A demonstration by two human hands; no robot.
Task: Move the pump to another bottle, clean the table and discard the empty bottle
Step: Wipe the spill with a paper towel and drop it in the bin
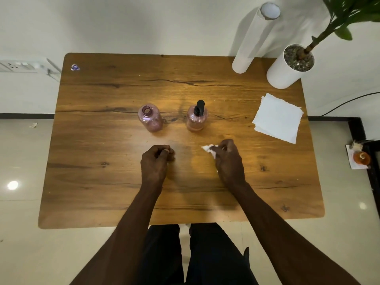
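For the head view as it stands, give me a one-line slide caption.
Right hand clutches a crumpled tissue on the table; pump sits on the right bottle, left bottle open.

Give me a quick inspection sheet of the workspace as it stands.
Surface: wooden table, faint smudge between the hands.
Job's things: open bottle without pump; pump on the other bottle; both upright, apart.
Clutter: tissue stack, paper roll, plant pot, sticker.
Grippers: left hand closed, nothing seen in it; right hand holds crumpled tissue.
Cables: black cable right, off the table.
Surroundings: wall socket, tiled floor.
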